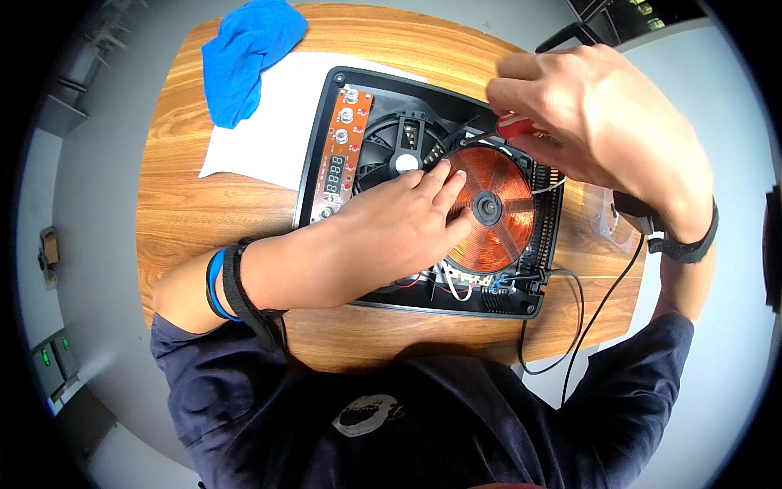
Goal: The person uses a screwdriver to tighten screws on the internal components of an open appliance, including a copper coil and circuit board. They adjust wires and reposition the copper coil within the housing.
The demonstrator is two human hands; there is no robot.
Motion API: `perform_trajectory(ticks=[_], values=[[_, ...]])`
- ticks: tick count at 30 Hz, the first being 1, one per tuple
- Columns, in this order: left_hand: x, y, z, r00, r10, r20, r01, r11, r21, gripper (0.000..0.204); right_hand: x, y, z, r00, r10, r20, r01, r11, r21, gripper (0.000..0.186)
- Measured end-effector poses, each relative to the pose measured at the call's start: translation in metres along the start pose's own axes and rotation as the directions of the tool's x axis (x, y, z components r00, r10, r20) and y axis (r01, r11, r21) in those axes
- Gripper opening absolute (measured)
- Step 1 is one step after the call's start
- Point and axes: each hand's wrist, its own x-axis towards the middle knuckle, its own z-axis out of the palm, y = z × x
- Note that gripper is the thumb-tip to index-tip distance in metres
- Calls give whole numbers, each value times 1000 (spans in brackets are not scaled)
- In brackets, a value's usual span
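Note:
An opened induction cooker, its black housing lying on the table, shows a round copper coil, a black fan and an orange control board. My left hand rests across the coil's left side, fingers stretched out and fingertips touching its upper left edge. Over the upper right corner of the housing, my right hand is closed around a red-handled screwdriver. Most of that tool is covered by the fingers, and its tip cannot be made out. White, red and blue wires run below the coil.
White paper lies under the housing's left side, with a blue cloth on it. A clear plastic box stands right of the housing. Black cables loop over the wooden table's right edge. Both my wrists wear black straps.

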Motion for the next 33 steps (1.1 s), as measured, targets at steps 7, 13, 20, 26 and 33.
perform_trajectory(ticks=[7, 13, 20, 26, 33], values=[[-4, 0, 2, 1000, -4, -27, 4, 1000, -9, 60, -10, 4, -10, 999, -7, -50, 16, 982, 188, 33], [-13, -4, 3, 995, -42, -88, 25, 982, -186, 56, -18, -3, 6, 982, 130, -137, -109, 982, 155, 21], [-26, 1, -33, 966, -69, 251, 143, 947, -289, 59, -37, 6, -5, 984, 178, -7, -165, 923, 346, 32], [-38, 7, -18, 979, -41, 198, 86, 970, -226, 92, -38, 13, 10, 962, 253, -105, -225, 949, 220, 22], [-38, 12, -21, 964, -30, 263, 56, 994, -94, 83, -22, 1, 3, 960, 233, -157, -165, 920, 356, 26]])
